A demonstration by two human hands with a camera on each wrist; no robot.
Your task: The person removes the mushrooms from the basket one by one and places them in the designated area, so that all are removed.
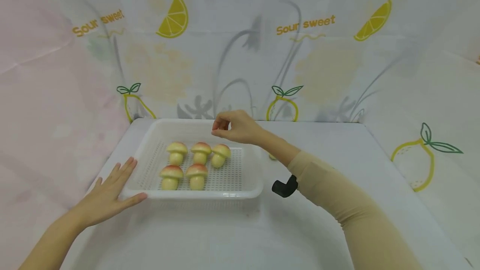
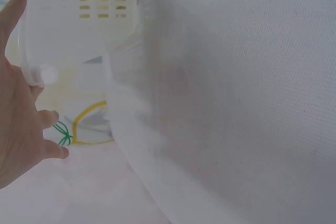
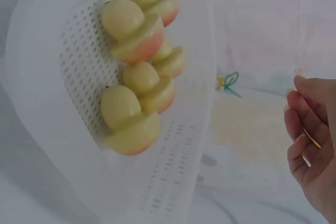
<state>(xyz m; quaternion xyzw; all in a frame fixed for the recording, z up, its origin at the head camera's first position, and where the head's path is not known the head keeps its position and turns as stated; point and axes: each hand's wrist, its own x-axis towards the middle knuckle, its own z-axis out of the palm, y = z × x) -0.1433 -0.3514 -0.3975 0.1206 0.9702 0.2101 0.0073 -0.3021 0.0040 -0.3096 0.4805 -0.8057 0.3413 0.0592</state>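
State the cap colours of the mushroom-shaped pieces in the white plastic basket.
The mushroom caps are pale yellow with reddish tops, best seen in the head view.

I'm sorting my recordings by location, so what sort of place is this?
Probably an indoor tabletop work area, screened off: a white table, lemon-printed sheets rising behind it, and a white basket holding mushroom-shaped pieces. The surrounding room isn't visible.

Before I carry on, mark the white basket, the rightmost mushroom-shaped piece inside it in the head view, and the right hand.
White basket [image 1: 195, 195]: head view, near rim.
Rightmost mushroom-shaped piece [image 1: 221, 151]: head view, cap.
Right hand [image 1: 240, 127]: head view, middle of the hand.
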